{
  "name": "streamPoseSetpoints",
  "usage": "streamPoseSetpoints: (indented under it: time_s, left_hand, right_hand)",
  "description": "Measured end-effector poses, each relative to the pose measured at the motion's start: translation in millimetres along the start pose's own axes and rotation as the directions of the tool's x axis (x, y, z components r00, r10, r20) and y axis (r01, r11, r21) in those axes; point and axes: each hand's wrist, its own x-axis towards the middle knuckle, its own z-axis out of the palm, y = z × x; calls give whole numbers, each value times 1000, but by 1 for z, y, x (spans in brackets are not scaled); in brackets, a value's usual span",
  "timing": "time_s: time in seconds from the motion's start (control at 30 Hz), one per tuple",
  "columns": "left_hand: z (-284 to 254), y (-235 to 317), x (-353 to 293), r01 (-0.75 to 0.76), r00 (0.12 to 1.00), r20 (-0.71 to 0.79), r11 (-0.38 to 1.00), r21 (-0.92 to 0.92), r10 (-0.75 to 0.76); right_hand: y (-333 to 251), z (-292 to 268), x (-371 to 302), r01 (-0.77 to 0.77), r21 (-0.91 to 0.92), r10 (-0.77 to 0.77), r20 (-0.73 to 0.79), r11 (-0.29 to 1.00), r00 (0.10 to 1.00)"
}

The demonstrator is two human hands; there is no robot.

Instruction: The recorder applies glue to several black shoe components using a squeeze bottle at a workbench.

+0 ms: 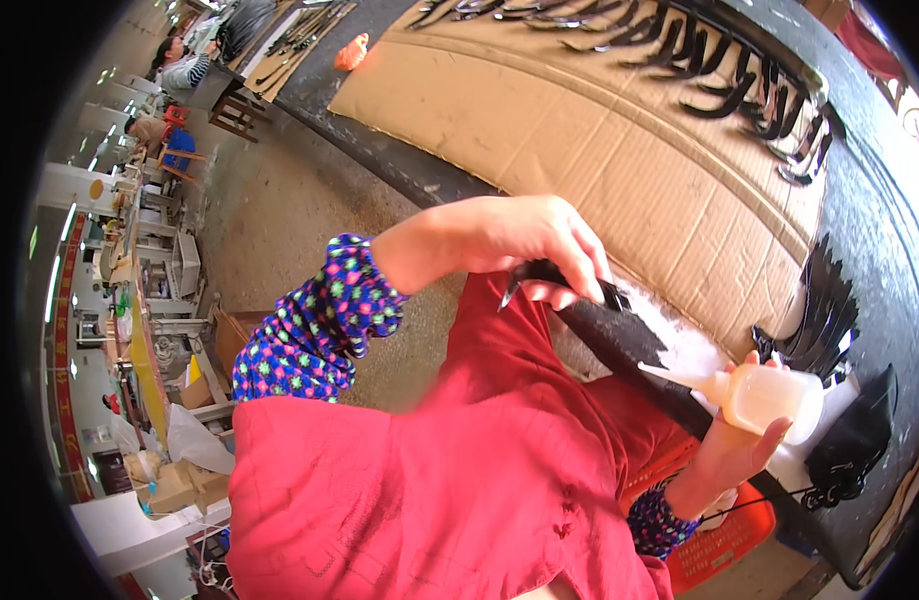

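Observation:
My left hand [544, 245] is closed around a dark curved piece [525, 274] with a pointed end, held above my lap beside the table edge. The fingers cover much of it. In my right hand [731, 455] is a translucent squeeze bottle [769, 400], tilted on its side, its long thin nozzle pointing left toward the left hand. The nozzle tip is apart from the dark piece. Close behind the bottle a fanned bundle of glossy black feather-like strips [829, 305] lies on the table.
A cardboard sheet [579, 140] covers much of the dark table [389, 160]. Glossy black curved pieces [689, 50] line its far edge. A black bag-like thing [859, 440] lies at right, above a red basket [724, 540]. An orange lump [351, 52] sits far left; people work beyond.

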Motion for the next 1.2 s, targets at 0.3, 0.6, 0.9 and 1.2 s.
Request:
streamPoseSetpoints:
  time_s: [0.3,0.6,0.9,1.2]
  left_hand:
    - [-120,20,-87,-296,681,-679,951,87,274]
    - [-256,50,-37,-453,436,-825,880,144,359]
    - [-297,161,60,-435,316,-716,766,474,623]
    - [-378,207,160,179,243,-716,695,696,654]
  right_hand:
    - [-34,-12,31,293,-147,-307,-88,945,948]
    - [-12,-15,66,293,-140,-293,23,946,956]
    - [7,-21,85,247,-42,-240,123,968,963]
    - [8,-24,79,190,-74,-191,-4,979,982]
